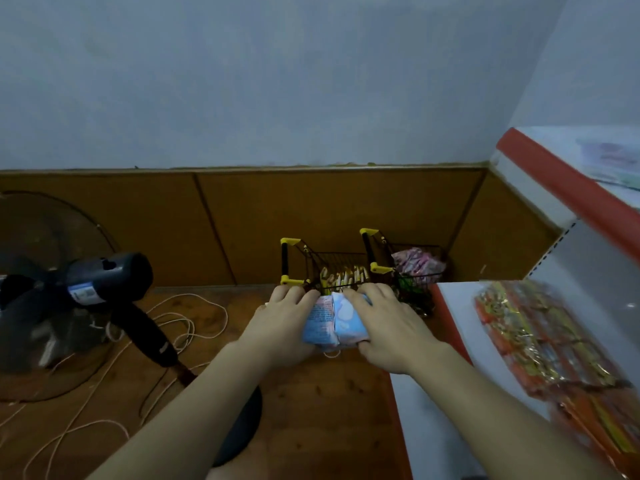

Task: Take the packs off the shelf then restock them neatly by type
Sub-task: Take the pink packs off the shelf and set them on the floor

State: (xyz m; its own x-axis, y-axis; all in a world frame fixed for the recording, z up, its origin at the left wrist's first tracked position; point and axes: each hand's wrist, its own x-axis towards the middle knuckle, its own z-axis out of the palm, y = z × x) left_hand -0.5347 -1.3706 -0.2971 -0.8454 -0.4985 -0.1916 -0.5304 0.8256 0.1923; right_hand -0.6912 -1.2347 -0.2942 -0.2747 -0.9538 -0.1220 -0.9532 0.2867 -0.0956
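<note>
Two light-blue packs (pixel 334 322) are clamped between the left hand (pixel 280 320) and right hand (pixel 388 323), just before a small wire cart (pixel 311 263) filled with packets. Pink packets are held in a second cart (pixel 415 261). Orange packs (pixel 540 337) lie on the shelf (pixel 433 403) at right; open floor (pixel 311 410) is seen below.

Nothing can be read. The pale blue and pink plastic packs (pixel 334 322) carry a block of reddish print, too blurred to make out, and to their left the white label (pixel 85 293) on the dark fan motor is equally illegible.
</note>
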